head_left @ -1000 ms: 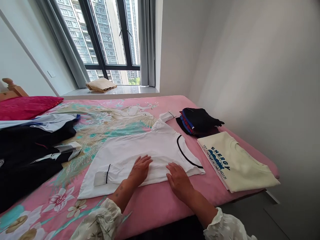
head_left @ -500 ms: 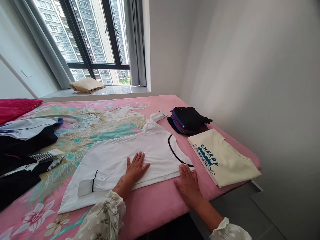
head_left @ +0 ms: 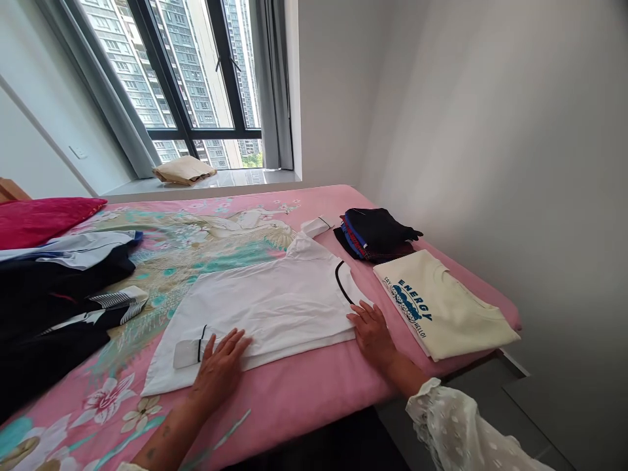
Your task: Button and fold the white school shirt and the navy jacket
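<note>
A white T-shirt (head_left: 275, 288) with black trim lies flat on the bed, its neckline to the right. One sleeve is folded over its front at the lower left; the other sticks out at the far side. My left hand (head_left: 223, 363) rests on the near edge of the shirt, beside the folded sleeve, with fingers stretched out. Over at the collar, my right hand (head_left: 373, 333) lies with its fingers extended across the black neckband, hiding part of it. Neither hand visibly grips the cloth.
Right of the shirt lie a folded cream T-shirt (head_left: 446, 311) and a stack of dark folded clothes (head_left: 383, 229). Loose black and white garments (head_left: 59, 288) and a red pillow (head_left: 49, 219) are at the left. The pink flowered bed (head_left: 304, 386) ends at the near edge.
My left hand has moved left and toward the near edge, from the shirt's middle to beside the folded sleeve. My right hand has shifted slightly up onto the neckband. The view has turned slightly left.
</note>
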Action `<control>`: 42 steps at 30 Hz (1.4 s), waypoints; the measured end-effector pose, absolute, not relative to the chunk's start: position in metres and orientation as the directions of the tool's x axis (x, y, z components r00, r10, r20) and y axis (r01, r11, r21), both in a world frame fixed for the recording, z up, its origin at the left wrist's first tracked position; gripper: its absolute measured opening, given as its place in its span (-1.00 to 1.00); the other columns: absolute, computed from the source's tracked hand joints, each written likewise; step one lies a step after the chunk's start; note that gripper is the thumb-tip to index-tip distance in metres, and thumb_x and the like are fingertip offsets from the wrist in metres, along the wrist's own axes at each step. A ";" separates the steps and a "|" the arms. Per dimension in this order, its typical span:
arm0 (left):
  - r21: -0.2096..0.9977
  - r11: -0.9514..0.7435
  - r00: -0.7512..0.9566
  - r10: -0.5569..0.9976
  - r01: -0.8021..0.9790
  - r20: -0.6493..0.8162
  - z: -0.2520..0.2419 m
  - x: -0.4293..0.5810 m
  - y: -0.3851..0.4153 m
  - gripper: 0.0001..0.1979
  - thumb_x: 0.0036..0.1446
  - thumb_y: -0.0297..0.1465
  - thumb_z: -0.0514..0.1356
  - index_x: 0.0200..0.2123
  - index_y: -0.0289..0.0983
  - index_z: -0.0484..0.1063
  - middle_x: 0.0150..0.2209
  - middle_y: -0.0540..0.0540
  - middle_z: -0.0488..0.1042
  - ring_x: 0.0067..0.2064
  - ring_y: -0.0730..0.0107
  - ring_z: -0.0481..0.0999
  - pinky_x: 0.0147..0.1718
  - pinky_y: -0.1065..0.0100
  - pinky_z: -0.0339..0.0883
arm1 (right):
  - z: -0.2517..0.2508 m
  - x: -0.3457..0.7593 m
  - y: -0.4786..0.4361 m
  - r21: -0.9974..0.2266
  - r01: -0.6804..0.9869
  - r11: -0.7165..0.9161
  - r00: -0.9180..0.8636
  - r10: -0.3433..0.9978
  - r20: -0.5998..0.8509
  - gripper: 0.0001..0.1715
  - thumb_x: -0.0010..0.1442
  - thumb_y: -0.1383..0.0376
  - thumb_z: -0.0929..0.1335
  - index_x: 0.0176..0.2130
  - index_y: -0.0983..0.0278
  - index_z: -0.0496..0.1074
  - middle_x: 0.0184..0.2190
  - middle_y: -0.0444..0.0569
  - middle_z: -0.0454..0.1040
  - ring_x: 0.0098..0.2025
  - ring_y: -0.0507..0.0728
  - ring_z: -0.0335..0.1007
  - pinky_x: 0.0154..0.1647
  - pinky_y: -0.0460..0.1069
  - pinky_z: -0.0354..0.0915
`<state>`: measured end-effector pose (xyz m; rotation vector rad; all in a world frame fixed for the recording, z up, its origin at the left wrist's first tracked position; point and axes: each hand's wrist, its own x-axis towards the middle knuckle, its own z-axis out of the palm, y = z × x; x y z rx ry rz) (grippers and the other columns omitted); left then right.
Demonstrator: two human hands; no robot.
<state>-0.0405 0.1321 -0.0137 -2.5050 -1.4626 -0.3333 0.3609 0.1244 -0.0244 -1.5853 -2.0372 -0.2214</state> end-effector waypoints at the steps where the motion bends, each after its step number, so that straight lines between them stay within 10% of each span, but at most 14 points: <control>1: -0.097 -0.446 0.454 0.838 0.890 0.303 -0.016 -0.056 0.134 -0.46 0.01 -0.62 -0.04 0.03 -0.13 0.36 0.13 -0.09 0.38 0.20 0.17 0.27 0.22 -0.05 -0.19 | -0.025 0.362 0.127 -0.191 0.930 0.314 -0.176 0.837 0.519 -0.62 0.15 0.48 0.20 -0.12 0.22 0.45 0.03 -0.01 0.41 0.21 0.20 0.10 0.28 0.22 -0.16; 22: -0.212 -0.422 0.472 0.780 0.881 0.410 -0.014 -0.104 0.126 -0.57 0.14 -0.49 -0.01 0.05 -0.09 0.37 0.16 -0.12 0.34 0.21 0.17 0.25 0.20 0.03 -0.09 | -0.027 0.356 0.117 -0.182 0.878 0.443 -0.255 0.754 0.605 -0.71 0.18 0.43 0.23 -0.18 0.21 0.46 -0.11 -0.02 0.47 0.06 0.18 0.24 0.22 0.21 -0.05; 29: -0.138 -0.372 0.396 0.872 0.918 0.287 -0.020 -0.099 0.129 -0.57 0.14 -0.53 -0.04 0.01 -0.16 0.42 0.10 -0.14 0.41 0.13 0.18 0.36 0.02 0.13 0.23 | -0.035 0.361 0.116 -0.225 0.885 0.408 -0.204 0.772 0.602 -0.72 0.18 0.40 0.23 -0.23 0.19 0.49 -0.16 -0.05 0.50 0.01 0.18 0.29 0.20 0.20 -0.03; 42: 0.176 -0.524 0.476 0.842 0.833 0.255 0.004 0.021 0.128 -0.43 0.05 -0.65 -0.08 0.12 -0.21 0.30 0.19 -0.10 0.30 0.24 0.34 0.21 0.21 0.15 0.06 | 0.012 0.238 0.139 -0.418 0.595 0.686 -0.362 0.694 0.623 -0.53 0.13 0.53 0.12 -0.13 0.23 0.45 -0.13 -0.02 0.49 0.08 0.11 0.29 0.22 0.18 0.12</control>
